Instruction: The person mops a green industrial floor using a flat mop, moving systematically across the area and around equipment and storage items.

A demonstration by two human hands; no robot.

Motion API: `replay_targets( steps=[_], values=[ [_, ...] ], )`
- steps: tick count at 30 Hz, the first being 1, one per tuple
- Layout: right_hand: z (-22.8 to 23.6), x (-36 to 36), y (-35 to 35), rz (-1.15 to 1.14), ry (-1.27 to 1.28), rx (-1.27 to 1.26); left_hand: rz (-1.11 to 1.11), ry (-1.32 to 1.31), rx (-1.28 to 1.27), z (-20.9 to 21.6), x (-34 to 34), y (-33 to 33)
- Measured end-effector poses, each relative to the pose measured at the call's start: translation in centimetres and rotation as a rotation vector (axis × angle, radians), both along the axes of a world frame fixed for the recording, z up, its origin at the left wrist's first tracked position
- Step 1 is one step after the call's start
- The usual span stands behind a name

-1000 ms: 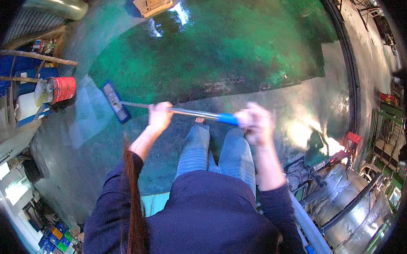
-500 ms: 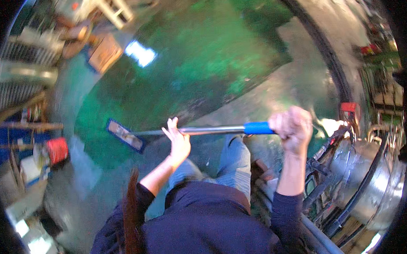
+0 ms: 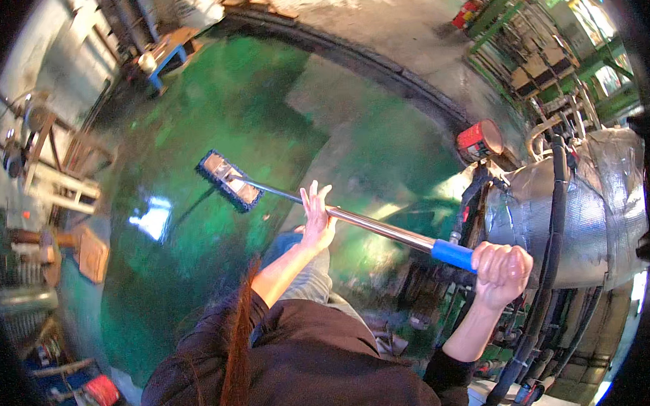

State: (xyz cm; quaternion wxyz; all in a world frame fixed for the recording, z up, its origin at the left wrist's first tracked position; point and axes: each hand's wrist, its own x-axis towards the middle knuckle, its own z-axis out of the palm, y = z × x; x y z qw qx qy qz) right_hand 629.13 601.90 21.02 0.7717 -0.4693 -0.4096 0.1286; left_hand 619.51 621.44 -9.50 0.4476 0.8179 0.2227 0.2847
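Note:
A flat mop (image 3: 224, 180) with a blue fringed edge lies out ahead over the green floor; a dark shadow shows beside it, and I cannot tell whether the head touches the floor. From it a metal pole (image 3: 381, 227) slants back toward me and ends in a blue grip sleeve (image 3: 454, 256). My right hand (image 3: 502, 273) is closed in a fist around the end of that grip. Against the middle of the pole rests my left hand (image 3: 317, 218), its fingers stretched and apart, the shaft passing by the palm and thumb.
To the right stand a foil-wrapped tank (image 3: 558, 218) with black hoses and a red bucket (image 3: 480, 139). A dark channel (image 3: 377, 63) curves along the floor's far edge. On the left are a cream wooden frame (image 3: 62, 187), a wooden block (image 3: 93, 254) and a blue-legged bench (image 3: 166, 59).
My view and body have turned to the right. The mop head now lies farther ahead, and the pole slopes down toward my right hand instead of running level across. Both hands stay at the pole.

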Motion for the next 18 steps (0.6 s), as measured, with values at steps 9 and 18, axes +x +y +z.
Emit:
replay_targets(
  steps=[9,18],
  values=[
    [-11.9,27.6,7.6,-0.397,-0.015,0.104,-0.086,0.193,0.071,-8.7,37.5,12.1],
    [-14.8,44.0,1.1,-0.844,0.155,0.128,-0.499,0.506,0.285,-9.6,64.4,4.8]
  ],
)
